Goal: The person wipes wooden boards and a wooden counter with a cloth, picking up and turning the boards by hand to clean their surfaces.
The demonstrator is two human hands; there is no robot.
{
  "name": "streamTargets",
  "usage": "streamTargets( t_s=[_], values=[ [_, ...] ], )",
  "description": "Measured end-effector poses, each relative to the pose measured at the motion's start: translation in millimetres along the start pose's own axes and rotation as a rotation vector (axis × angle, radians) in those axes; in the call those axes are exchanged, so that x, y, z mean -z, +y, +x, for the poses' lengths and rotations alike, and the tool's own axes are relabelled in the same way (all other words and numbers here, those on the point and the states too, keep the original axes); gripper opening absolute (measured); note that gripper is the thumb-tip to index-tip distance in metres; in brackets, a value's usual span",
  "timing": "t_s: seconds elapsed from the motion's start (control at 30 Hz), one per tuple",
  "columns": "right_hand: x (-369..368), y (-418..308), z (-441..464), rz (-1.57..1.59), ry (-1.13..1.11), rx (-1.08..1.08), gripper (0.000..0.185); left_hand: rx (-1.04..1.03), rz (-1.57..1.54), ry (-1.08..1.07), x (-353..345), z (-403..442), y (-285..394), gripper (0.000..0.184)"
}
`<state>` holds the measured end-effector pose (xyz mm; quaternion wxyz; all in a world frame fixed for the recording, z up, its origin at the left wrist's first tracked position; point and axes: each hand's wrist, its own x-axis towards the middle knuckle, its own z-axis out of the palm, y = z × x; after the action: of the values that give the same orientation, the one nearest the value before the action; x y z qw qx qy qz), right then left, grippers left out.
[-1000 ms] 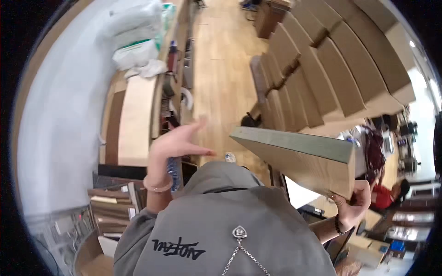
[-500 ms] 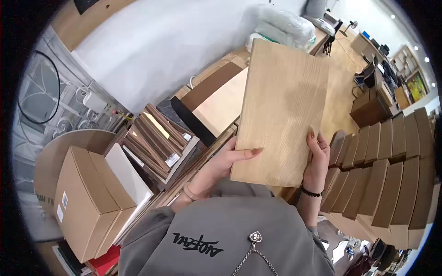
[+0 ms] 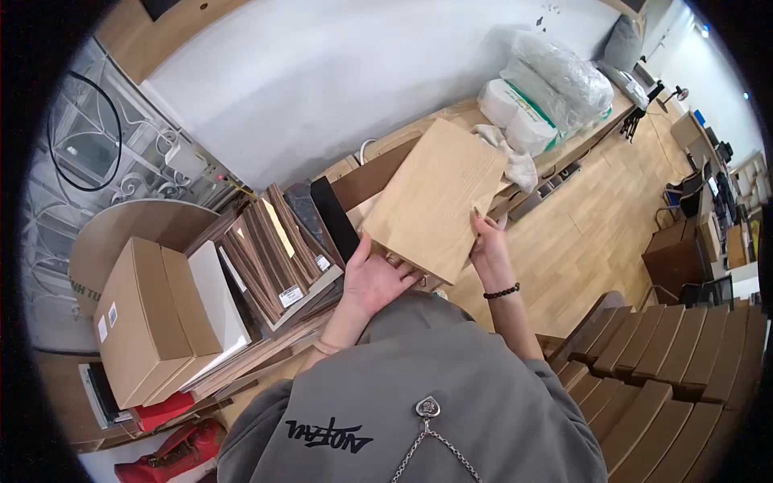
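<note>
A pale wooden board [image 3: 439,197] with visible grain lies tilted in front of me, over the long bench by the wall. My left hand [image 3: 377,278] is at its lower left corner, palm up, with some fingers hidden under the near edge and the thumb at the side. At the right edge, my right hand [image 3: 489,241] grips the board, thumb on the top face and the other fingers partly hidden. A brown panel [image 3: 366,179] and a black strip [image 3: 334,217] lie just left of the board.
Dark wood sample boards [image 3: 274,258] stand in a stack at left, beside a cardboard box [image 3: 157,322]. Plastic-wrapped packs [image 3: 555,84] and a white cloth [image 3: 515,161] rest on the bench at back. Rows of cardboard boxes [image 3: 652,402] fill the lower right.
The view has swung toward the wall and bench. My left hand has come to the board, which has gone from upright in my right hand to lying lower, over the bench.
</note>
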<state>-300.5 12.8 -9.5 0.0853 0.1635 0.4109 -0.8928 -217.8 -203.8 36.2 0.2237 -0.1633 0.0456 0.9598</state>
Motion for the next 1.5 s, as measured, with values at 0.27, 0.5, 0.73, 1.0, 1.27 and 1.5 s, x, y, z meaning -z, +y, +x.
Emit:
streamTargets(
  t_s=[0.27, 0.5, 0.73, 1.0, 1.27, 1.5],
  values=[
    [7.7, 5.2, 45.3, -0.003, -0.039, -0.163, 0.027, -0.389, 0.460, 0.436, 8.9, 53.6, -28.9, 0.058],
    [32.9, -75.8, 87.2, -1.663, -0.121, 0.573, 0.030, -0.390, 0.484, 0.546, 21.5, 55.2, -18.6, 0.062],
    [49.8, -106.8, 173.4, -1.621, -0.221, 1.296, 0.024, -0.571, 0.564, 0.693, 23.6, 70.8, -33.7, 0.062],
    [36.9, -129.7, 144.3, -1.249, 0.156, 0.994, 0.024, -0.738, 0.596, 0.759, 22.8, 86.9, -37.9, 0.056],
    [-55.9, -18.3, 40.7, -1.329, -0.998, 0.975, 0.041, -0.844, 0.330, 0.617, 40.2, 89.5, -43.8, 0.048],
    [-51.8, -17.6, 96.8, -1.656, -1.076, 1.106, 0.055, -0.964, 0.378, 0.704, 36.6, 100.2, -45.3, 0.046]
  ],
)
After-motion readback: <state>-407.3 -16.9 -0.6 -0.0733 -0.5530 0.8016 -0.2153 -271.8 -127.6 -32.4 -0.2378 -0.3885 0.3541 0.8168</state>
